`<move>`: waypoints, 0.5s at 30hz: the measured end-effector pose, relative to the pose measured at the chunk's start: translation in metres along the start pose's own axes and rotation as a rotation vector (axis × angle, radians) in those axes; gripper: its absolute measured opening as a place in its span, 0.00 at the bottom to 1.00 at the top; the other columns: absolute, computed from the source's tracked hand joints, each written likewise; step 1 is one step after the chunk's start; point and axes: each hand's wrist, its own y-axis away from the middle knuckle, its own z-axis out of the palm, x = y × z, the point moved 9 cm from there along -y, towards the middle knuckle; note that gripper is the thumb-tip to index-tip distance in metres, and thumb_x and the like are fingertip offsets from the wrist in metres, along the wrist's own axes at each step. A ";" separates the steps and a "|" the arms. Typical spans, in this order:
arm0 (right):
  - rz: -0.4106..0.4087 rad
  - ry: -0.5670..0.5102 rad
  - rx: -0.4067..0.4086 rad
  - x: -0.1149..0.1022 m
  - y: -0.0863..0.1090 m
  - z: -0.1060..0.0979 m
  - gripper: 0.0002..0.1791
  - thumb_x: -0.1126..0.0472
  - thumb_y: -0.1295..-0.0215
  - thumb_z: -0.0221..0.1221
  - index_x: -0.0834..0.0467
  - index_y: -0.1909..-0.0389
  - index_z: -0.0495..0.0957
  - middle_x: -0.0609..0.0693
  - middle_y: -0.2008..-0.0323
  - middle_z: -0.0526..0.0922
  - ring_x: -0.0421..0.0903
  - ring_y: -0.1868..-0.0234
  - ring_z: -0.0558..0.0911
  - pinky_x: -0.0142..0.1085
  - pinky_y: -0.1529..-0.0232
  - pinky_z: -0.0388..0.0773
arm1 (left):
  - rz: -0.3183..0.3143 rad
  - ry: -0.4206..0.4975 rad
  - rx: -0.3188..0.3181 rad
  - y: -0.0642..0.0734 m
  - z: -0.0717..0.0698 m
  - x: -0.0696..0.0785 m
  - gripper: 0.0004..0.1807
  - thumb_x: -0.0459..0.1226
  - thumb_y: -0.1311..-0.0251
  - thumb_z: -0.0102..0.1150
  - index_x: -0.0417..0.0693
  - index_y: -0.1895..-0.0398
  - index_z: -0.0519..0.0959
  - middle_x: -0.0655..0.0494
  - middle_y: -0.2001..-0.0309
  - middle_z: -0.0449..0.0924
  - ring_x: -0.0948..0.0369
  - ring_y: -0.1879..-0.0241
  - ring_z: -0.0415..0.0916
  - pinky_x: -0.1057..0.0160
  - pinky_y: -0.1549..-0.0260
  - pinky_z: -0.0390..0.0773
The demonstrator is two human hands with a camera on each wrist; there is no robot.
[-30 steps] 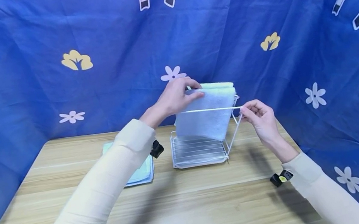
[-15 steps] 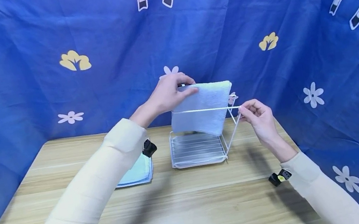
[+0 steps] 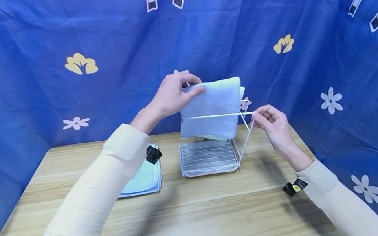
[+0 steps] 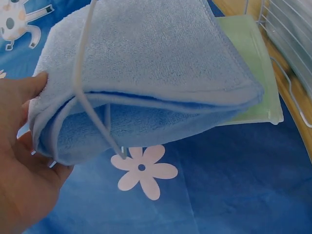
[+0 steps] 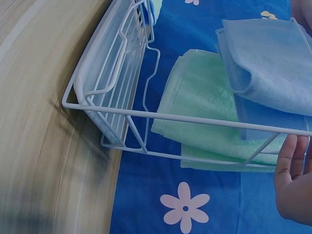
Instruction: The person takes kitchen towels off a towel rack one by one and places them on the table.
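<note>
Blue towel raised, left fingers pinching it, rack unmoved

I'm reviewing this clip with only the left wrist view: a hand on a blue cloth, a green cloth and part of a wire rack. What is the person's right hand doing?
Observer: The right hand pinches the wire rack at its upper front right corner.
Operator: Are there cloths away from the rack?
Observer: Yes, a stack of folded cloths lies on the table to the left of the rack, partly hidden by the left sleeve.
Operator: Is anything worn on the other side?
Observer: A small black device with a yellow patch shows at the right sleeve.
</note>
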 end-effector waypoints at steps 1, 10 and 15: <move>-0.002 0.000 -0.001 0.000 0.000 0.000 0.13 0.74 0.27 0.59 0.53 0.65 0.83 0.46 0.73 0.86 0.38 0.71 0.86 0.29 0.65 0.86 | 0.000 0.001 0.006 0.000 -0.002 0.001 0.09 0.41 0.28 0.65 0.45 0.55 0.89 0.49 0.57 0.88 0.51 0.51 0.80 0.48 0.25 0.66; -0.004 -0.008 0.002 -0.001 0.000 0.000 0.13 0.75 0.27 0.60 0.54 0.65 0.83 0.45 0.73 0.86 0.38 0.71 0.86 0.30 0.65 0.86 | -0.060 0.074 0.069 0.006 -0.019 -0.002 0.13 0.40 0.28 0.66 0.44 0.48 0.87 0.46 0.49 0.88 0.52 0.53 0.81 0.54 0.48 0.79; 0.006 -0.004 0.002 0.001 0.000 0.000 0.12 0.74 0.27 0.60 0.54 0.65 0.83 0.45 0.73 0.86 0.39 0.71 0.86 0.31 0.64 0.86 | -0.064 0.076 0.107 0.008 -0.028 -0.002 0.13 0.41 0.29 0.67 0.44 0.48 0.88 0.46 0.50 0.88 0.52 0.56 0.81 0.57 0.52 0.78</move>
